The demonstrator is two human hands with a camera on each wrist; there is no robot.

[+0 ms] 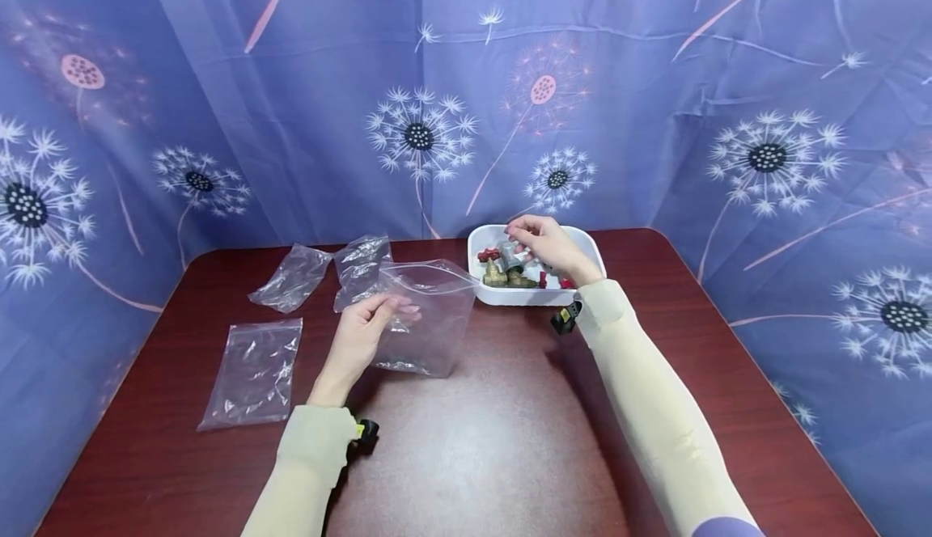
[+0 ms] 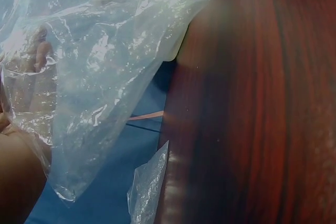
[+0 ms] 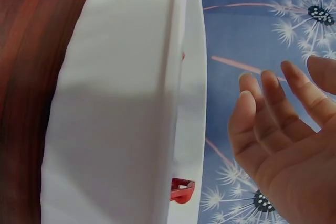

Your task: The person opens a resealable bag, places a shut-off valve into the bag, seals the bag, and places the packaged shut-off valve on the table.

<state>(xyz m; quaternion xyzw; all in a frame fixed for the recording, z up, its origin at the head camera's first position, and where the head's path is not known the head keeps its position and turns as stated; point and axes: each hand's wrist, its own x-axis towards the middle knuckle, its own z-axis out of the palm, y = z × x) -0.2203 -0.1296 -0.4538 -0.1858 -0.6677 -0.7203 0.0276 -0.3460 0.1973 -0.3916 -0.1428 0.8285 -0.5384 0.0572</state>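
Note:
In the head view my left hand (image 1: 362,335) pinches a clear zip bag (image 1: 437,323) near its upper left side. The bag hangs upright over the table with its top edge gaping a little. Its crinkled film (image 2: 105,72) covers much of the left wrist view and partly veils the fingers. My right hand (image 1: 551,246) hovers over a white tray (image 1: 517,298), fingers loosely bent and nothing visible between them. Inside the tray lie brass-coloured fittings (image 1: 495,275), a grey cylindrical piece (image 1: 512,257) and small red parts (image 1: 488,254). The right wrist view shows one red part (image 3: 182,189) past the tray's rim.
Three more clear bags lie on the left of the dark red wooden table: one flat zip bag (image 1: 255,375), a crumpled bag (image 1: 291,280) and another bag (image 1: 358,266) behind the held one. A blue dandelion-print curtain (image 1: 328,116) hangs close behind the tray.

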